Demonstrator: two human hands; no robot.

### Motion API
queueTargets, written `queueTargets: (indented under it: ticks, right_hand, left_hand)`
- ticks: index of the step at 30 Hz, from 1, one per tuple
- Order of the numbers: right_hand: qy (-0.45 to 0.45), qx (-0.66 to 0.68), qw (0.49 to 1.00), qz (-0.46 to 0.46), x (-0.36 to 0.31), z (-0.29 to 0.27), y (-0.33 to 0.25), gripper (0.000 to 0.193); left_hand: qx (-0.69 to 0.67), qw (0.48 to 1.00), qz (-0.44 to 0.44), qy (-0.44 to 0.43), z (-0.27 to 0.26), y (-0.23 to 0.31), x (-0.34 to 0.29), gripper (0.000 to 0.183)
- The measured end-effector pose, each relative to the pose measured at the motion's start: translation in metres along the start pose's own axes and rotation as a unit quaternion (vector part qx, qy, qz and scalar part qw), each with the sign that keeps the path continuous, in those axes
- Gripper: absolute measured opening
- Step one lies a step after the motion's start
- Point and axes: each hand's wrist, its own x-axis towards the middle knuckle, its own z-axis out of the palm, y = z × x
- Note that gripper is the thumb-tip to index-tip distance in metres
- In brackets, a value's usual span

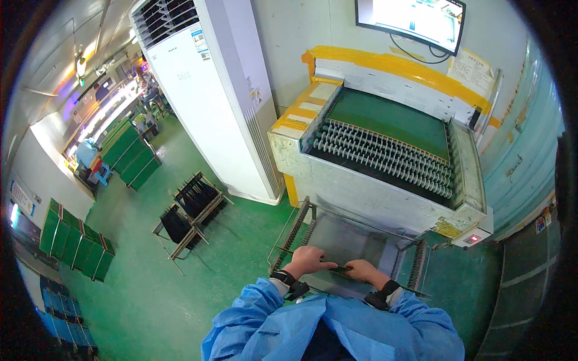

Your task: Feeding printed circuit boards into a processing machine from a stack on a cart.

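At the far side of the scene, the big conveyor machine with yellow-taped edges is sitting with its rows of grey rollers running out from under a green cover, and I am counting one such machine. To its left one tall white cabinet unit is standing on the green floor. Above, one wall screen is glowing. Far to the left, two wire racks holding dark panels are standing side by side, and green panels are leaning in stacks along the left wall.

Just in front of me, one metal slotted rack is waiting at the machine's near edge. I am seeing two hands over it: the left hand and the right hand are both pinching a thin dark board, one at each end, each grip closing on its edge. The board is lying edge-on and nearly level between them, low over the rack's near end.

As I judge it, the board is being handled at the rack, either going into a slot or coming out; I cannot tell which. The next move is calling for keeping the board level and lining its edges up with the side combs without flexing it.
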Motion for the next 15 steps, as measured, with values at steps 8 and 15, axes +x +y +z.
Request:
queueTargets:
  ticks: [8, 15]
  right_hand:
    - [-0.009, -0.014, 1.000, -0.008, 0.0005, -0.0008, -0.0012, 0.037]
    - [-0.015, -0.015, 1.000, -0.001, 0.0030, 0.0010, 0.0029, 0.038]
  left_hand:
    - [-0.007, 1.000, 0.002, -0.002, 0.0007, -0.0005, -0.0006, 0.081]
    - [-0.012, 1.000, 0.010, 0.025, 0.0042, -0.0012, -0.0024, 0.078]
